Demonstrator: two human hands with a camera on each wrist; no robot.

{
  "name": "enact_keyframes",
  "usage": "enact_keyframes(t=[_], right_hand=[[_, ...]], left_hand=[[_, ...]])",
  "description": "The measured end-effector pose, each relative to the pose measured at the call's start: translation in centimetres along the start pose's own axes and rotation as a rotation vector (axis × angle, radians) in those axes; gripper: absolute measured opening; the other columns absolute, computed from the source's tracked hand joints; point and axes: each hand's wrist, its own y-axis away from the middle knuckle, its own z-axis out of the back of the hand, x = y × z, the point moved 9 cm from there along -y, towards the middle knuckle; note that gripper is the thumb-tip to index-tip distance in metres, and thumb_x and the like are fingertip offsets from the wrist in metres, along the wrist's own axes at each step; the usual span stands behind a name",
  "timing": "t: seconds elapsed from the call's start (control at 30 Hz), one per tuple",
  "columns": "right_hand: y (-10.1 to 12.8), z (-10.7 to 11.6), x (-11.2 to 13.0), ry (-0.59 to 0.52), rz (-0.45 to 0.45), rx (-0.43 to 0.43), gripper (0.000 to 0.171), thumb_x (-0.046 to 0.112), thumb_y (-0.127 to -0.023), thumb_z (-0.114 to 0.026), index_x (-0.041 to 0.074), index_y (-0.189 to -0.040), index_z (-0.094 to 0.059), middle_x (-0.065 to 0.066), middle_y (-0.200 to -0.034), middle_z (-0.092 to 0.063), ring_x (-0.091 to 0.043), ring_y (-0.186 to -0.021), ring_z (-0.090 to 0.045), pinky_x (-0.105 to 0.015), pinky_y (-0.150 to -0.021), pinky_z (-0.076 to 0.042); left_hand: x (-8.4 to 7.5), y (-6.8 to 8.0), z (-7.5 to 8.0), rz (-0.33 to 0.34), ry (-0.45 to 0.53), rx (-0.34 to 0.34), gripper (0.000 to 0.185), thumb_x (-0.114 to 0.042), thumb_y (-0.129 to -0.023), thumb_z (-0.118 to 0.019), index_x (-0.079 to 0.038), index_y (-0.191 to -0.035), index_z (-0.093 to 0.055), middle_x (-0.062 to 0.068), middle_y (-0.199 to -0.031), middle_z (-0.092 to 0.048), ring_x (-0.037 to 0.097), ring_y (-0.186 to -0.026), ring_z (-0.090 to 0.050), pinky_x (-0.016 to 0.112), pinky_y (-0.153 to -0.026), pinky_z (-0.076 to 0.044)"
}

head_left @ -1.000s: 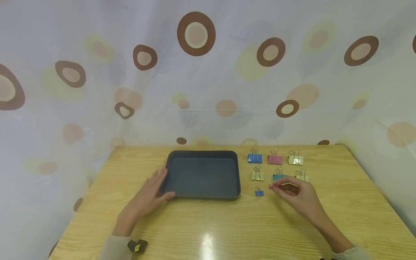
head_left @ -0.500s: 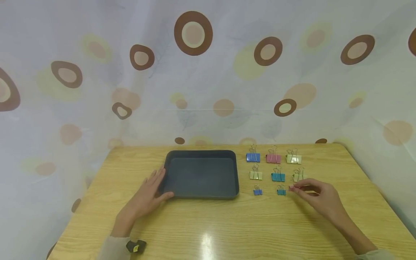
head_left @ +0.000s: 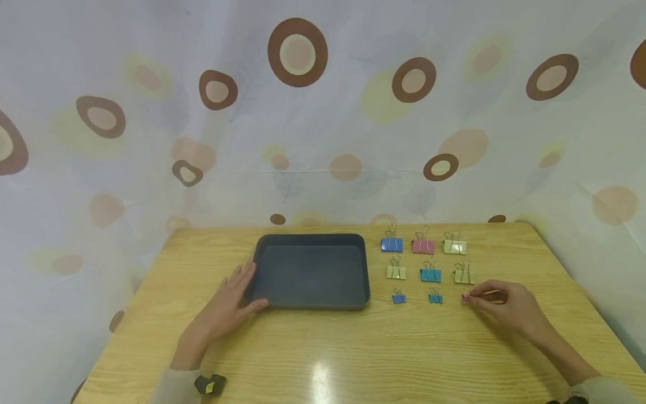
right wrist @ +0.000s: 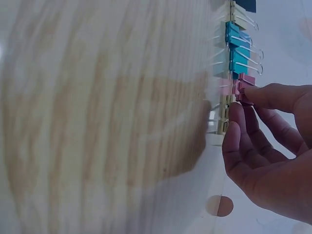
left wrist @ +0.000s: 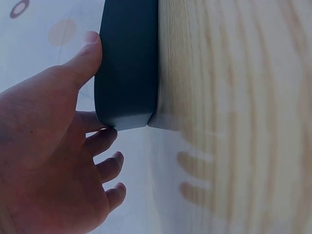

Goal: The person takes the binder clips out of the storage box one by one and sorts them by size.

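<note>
The right hand (head_left: 507,310) is pinching a small pink binder clip (head_left: 465,299) between thumb and fingertips (right wrist: 242,94), lowering it onto the wooden surface (head_left: 353,348) near the right edge, at the right end of the front row beside the small teal clip (head_left: 435,298) and small blue clip (head_left: 398,298). To do this well, I judge the grip should be keeping the clip level with that row and straight under the yellow clip (head_left: 462,275), releasing only once it is sitting flat. The left hand (head_left: 227,308) is lying spread, fingers straight, against the left wall of the dark tray (head_left: 262,249), thumb at its front corner.
</note>
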Motion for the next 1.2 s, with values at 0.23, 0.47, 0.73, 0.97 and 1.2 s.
enact_keyframes(t=[0.23, 0.47, 0.73, 0.97, 1.2], right_hand=[[-0.1, -0.4, -0.7, 0.068, -0.039, 0.056, 0.01, 0.015, -0.094, -0.077, 0.007, -0.101, -0.077, -0.006, -0.096, -0.077, -0.006, -0.079, -0.068, -0.024, -0.069, -0.055], [0.3, -0.7, -0.8, 0.072, -0.064, 0.069, 0.015, 0.02, -0.094, -0.077, 0.007, -0.102, -0.076, 0.0, -0.09, -0.076, -0.006, -0.078, -0.067, -0.024, -0.069, -0.053], [0.7, 0.1, -0.7, 0.098, -0.083, 0.044, 0.026, 0.026, -0.093, -0.079, 0.005, -0.107, -0.075, -0.004, -0.094, -0.076, -0.005, -0.08, -0.068, -0.023, -0.071, -0.053], [-0.1, 1.6, 1.1, 0.083, 0.028, -0.105, 0.023, 0.018, -0.095, -0.076, 0.003, -0.113, -0.073, -0.014, -0.104, -0.074, 0.001, -0.081, -0.065, -0.019, -0.066, -0.055], [-2.4, 1.8, 4.8, 0.182, 0.203, -0.186, 0.043, 0.018, -0.095, -0.076, -0.001, -0.132, -0.064, -0.024, -0.126, -0.065, -0.043, -0.106, -0.063, -0.055, -0.079, -0.058]], left_hand=[[-0.1, 0.1, 0.0, -0.006, 0.003, 0.001, 0.09, -0.045, -0.099, -0.066, 0.006, -0.16, -0.023, 0.024, -0.167, -0.018, 0.048, -0.152, -0.016, 0.071, -0.119, -0.013], [0.0, 0.2, 0.1, -0.003, 0.004, 0.011, 0.091, -0.048, -0.1, -0.064, 0.005, -0.16, -0.021, 0.023, -0.168, -0.017, 0.047, -0.153, -0.014, 0.07, -0.12, -0.012], [0.1, 0.0, -0.3, -0.007, 0.028, 0.028, 0.091, -0.047, -0.101, -0.063, 0.003, -0.162, -0.018, 0.022, -0.169, -0.014, 0.047, -0.153, -0.011, 0.069, -0.121, -0.009], [0.6, -0.2, 0.2, -0.016, 0.067, 0.022, 0.088, -0.044, -0.102, -0.063, 0.004, -0.162, -0.018, 0.023, -0.169, -0.013, 0.05, -0.153, -0.009, 0.071, -0.119, -0.01], [2.5, 0.2, 3.0, 0.098, -0.075, 0.0, 0.075, -0.048, -0.11, -0.041, -0.002, -0.164, -0.016, 0.02, -0.17, -0.011, 0.046, -0.154, -0.008, 0.074, -0.118, -0.006]])
